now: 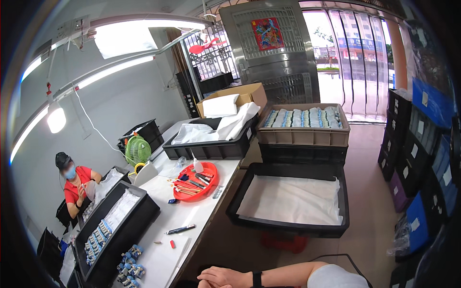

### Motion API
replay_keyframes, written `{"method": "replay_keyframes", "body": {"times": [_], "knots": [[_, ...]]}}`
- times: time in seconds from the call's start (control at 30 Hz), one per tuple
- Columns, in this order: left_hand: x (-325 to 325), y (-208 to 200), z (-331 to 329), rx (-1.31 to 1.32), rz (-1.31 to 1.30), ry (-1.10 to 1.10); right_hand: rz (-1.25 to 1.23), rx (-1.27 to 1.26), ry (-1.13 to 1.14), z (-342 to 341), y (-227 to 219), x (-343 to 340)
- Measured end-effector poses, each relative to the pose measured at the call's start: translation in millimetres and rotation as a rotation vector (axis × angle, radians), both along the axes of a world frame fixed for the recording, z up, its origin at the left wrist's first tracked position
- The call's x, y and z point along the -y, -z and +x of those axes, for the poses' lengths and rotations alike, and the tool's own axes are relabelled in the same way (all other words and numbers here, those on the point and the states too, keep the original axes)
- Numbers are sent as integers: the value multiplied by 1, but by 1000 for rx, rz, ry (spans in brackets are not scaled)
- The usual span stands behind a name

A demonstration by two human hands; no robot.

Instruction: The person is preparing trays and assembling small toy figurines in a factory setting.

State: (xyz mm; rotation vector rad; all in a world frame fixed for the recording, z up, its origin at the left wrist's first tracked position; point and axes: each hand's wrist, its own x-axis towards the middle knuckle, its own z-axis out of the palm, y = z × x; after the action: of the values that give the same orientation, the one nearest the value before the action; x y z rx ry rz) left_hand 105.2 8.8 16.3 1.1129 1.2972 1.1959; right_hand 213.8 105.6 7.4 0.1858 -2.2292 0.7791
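Observation:
At the lower edge my right hand (224,277) lies with fingers curled and pressed together, a black band round its wrist. Nothing shows in it. A sliver of my left hand (204,284) appears beneath it, its fingers hidden. Both are off the table, beside its near edge. On the table to their left are a white sheet (161,259), a dark pen (180,229), a small red block (173,244) and several small blue-and-white figurines (128,269). A long black tray (149,207) holds rows of similar figurines and white cloth.
A red round tray (214,169) carries brushes, pens and a bottle. Ahead, a black crate (343,201) lined with white cloth stands before a brown crate (302,137) of wrapped pieces. A masked person (81,185) works at far left. Stacked bins (413,168) line the right.

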Motion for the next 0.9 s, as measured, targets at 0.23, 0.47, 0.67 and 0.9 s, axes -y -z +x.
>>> {"method": "replay_keyframes", "body": {"times": [0.23,0.47,0.67,0.9], "knots": [[-17,37,1,20,-145,115,94,67,-63,11,28,-25],[-6,55,-5,23,-92,49,10,155,-161,3,42,-17],[-6,67,-15,-16,-64,81,81,113,-245,-9,37,-25],[7,65,-8,-72,-79,89,178,100,-331,-7,31,-25]]}}
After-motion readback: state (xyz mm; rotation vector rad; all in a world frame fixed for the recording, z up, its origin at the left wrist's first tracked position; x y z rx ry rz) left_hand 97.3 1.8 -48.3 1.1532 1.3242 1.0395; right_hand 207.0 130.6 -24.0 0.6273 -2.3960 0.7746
